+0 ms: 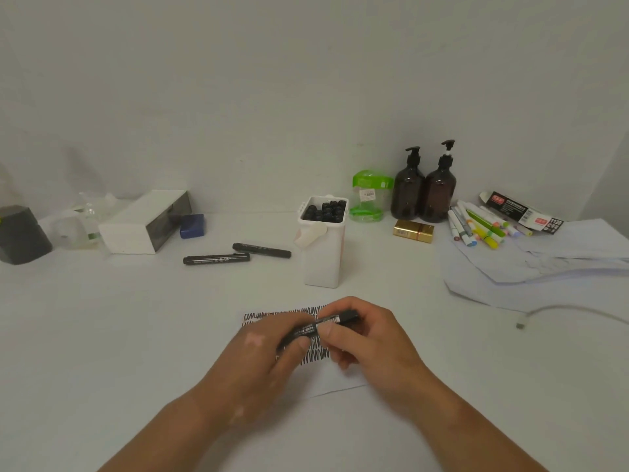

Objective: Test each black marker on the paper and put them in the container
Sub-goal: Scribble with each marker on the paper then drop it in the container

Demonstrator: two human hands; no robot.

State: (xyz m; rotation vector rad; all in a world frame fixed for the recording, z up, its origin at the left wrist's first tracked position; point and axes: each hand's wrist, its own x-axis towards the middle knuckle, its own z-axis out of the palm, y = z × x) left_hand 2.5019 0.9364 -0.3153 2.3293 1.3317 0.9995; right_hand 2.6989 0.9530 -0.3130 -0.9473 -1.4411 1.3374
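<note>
Black markers fill most of the white container [321,264] already: a cluster of dark caps [325,210] shows at its open top, so I judge the bulk of the job done. The paper [342,381] under my hands carries rows of black zigzag scribbles [282,315], which fits many tests made. Left to do, as far as I can see, are two loose black markers lying on the table [136,335] to the left of the container, one nearer me [216,258] and one just behind it [261,250], close together and not quite touching, plus the marker I hold [316,327]. That one sits tilted above the paper, its lower end in my left hand [258,356] and its upper end sticking out past my right hand [371,338] toward the container. Both hands have fingers curled round the barrel, left thumb and right thumb pressing near its middle, close beside each other. I cannot tell whether the cap is on or coming off, since my fingers hide the lower end. The container stands just beyond the paper, a short reach ahead of my right hand.
</note>
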